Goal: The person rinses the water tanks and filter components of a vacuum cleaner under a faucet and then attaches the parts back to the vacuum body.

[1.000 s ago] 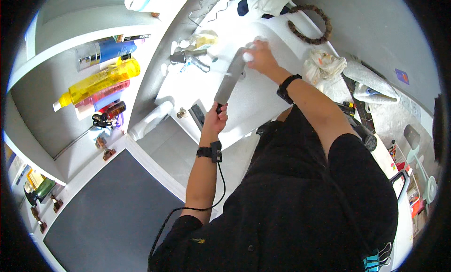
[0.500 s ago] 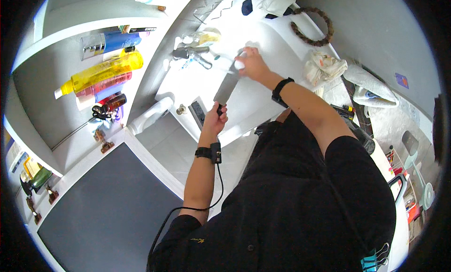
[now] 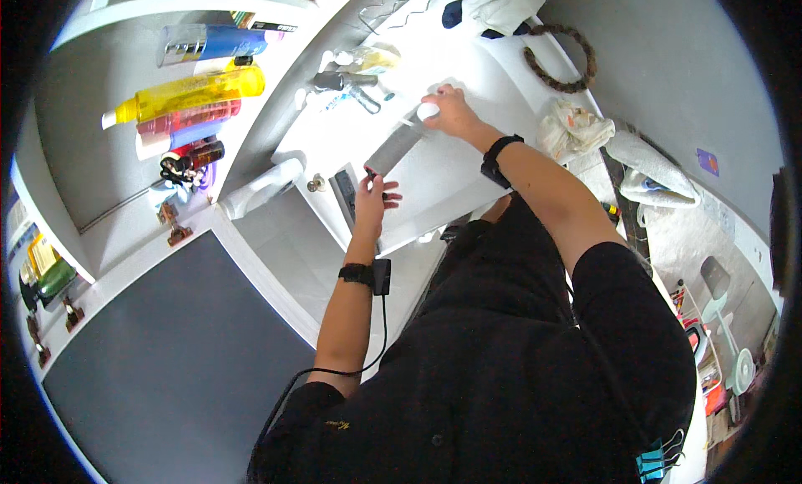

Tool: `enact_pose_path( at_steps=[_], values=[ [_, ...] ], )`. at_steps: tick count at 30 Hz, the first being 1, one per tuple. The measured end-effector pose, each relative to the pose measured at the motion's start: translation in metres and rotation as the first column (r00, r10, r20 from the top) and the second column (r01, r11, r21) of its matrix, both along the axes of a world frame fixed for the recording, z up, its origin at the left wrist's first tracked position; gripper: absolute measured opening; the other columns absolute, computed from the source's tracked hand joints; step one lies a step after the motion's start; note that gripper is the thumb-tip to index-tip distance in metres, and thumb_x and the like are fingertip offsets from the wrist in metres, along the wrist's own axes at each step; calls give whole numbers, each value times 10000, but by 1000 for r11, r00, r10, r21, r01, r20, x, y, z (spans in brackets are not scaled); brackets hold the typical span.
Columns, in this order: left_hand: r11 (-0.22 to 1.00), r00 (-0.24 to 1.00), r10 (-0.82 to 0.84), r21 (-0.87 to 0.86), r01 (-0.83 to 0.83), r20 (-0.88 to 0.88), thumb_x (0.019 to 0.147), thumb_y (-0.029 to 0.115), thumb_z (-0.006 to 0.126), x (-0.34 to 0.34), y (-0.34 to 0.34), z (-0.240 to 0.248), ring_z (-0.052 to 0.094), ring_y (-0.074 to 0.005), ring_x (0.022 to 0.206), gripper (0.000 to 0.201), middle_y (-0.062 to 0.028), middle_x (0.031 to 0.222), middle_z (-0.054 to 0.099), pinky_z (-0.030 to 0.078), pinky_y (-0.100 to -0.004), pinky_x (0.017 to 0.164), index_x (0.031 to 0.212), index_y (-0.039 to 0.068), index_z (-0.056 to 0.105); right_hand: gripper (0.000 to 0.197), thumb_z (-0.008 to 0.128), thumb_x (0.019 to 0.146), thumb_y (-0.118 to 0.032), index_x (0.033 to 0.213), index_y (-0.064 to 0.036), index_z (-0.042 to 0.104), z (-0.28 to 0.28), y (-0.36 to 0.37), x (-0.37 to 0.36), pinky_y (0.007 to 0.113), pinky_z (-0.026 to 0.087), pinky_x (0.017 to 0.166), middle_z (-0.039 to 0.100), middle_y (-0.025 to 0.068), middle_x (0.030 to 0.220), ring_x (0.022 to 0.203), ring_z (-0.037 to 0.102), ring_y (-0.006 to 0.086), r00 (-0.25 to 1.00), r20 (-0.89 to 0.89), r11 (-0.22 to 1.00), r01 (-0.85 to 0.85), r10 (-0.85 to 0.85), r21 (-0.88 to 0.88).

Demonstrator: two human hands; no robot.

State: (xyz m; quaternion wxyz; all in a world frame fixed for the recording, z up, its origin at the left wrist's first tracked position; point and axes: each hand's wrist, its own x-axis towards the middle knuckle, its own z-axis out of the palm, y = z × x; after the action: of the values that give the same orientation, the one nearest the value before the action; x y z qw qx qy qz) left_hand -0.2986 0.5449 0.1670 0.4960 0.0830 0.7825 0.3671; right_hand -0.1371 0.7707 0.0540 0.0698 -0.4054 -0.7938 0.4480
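A grey, fuzzy-looking roller brush (image 3: pixel 393 152) slants over the white sink basin (image 3: pixel 493 141). My left hand (image 3: pixel 373 202) pinches the dark end piece at its lower end, the other fingers spread apart. At the upper end my right hand (image 3: pixel 455 116) is closed around a white rounded piece (image 3: pixel 428 111); whether this is fixed to the roller I cannot tell. A dark grey faucet (image 3: pixel 347 83) stands left of my right hand, with a clear bottle of yellowish liquid (image 3: pixel 376 60) behind it.
An open shelf (image 3: pixel 75 167) on the left holds several bottles, among them a yellow one (image 3: pixel 188 96). Along the right lie a crumpled pale cloth (image 3: pixel 576 131), a grey towel (image 3: pixel 652 171) and a brown braided ring (image 3: pixel 591 62). A black cable (image 3: pixel 334 371) runs from my left wrist.
The roller brush has tilted flatter, its lower end moving left and up with my left hand. My left fingers have spread. My right hand has stayed near its place.
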Motion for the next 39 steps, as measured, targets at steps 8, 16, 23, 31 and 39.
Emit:
enact_pose_path(
  at_steps=[8, 16, 23, 31, 39],
  values=[
    [973, 899, -158, 90, 212, -410, 1056, 161, 573, -14, 19, 2, 738, -226, 941, 536, -168, 1170, 679, 597, -342, 764, 1524, 39, 343, 565, 850, 751, -294, 1284, -183, 700, 62, -56, -29, 521, 405, 1114, 476, 247, 1456, 1349, 429, 447, 922, -383, 991, -99, 58, -86],
    [943, 856, -289, 23, 331, -429, 974, 132, 683, -17, 62, 24, 703, -187, 854, 576, -150, 1107, 695, 606, -326, 741, 1493, 44, 450, 549, 851, 770, -272, 1290, -188, 697, 30, -39, -25, 463, 480, 1047, 548, 220, 1318, 1226, 536, 399, 900, -427, 996, 79, -92, -48],
    [885, 655, -410, -102, 454, -635, 882, 334, 794, -22, 72, 26, 686, -409, 1105, 651, -297, 1195, 678, 542, -432, 950, 1369, -32, 565, 523, 800, 865, -323, 1343, -163, 662, -21, -19, -10, 436, 529, 990, 602, 256, 1279, 1183, 599, 381, 965, -258, 993, 26, -54, -113],
    [928, 646, -346, -145, 343, -681, 886, 450, 763, -18, 73, 17, 690, -428, 1084, 658, -293, 1110, 709, 543, -448, 949, 1298, -42, 618, 562, 830, 843, -377, 1330, -148, 667, -31, -25, -23, 399, 512, 978, 689, 189, 1167, 1126, 640, 318, 933, -338, 942, 2, -123, -337],
    [948, 810, -300, -253, 194, -504, 896, 508, 740, -47, 62, 6, 748, -261, 960, 693, -204, 1057, 740, 599, -371, 779, 1270, -67, 643, 642, 900, 753, -346, 1325, -156, 679, 33, -45, -38, 444, 431, 1097, 482, 182, 1378, 1279, 491, 372, 890, -456, 990, -35, -31, -137]
  ],
)
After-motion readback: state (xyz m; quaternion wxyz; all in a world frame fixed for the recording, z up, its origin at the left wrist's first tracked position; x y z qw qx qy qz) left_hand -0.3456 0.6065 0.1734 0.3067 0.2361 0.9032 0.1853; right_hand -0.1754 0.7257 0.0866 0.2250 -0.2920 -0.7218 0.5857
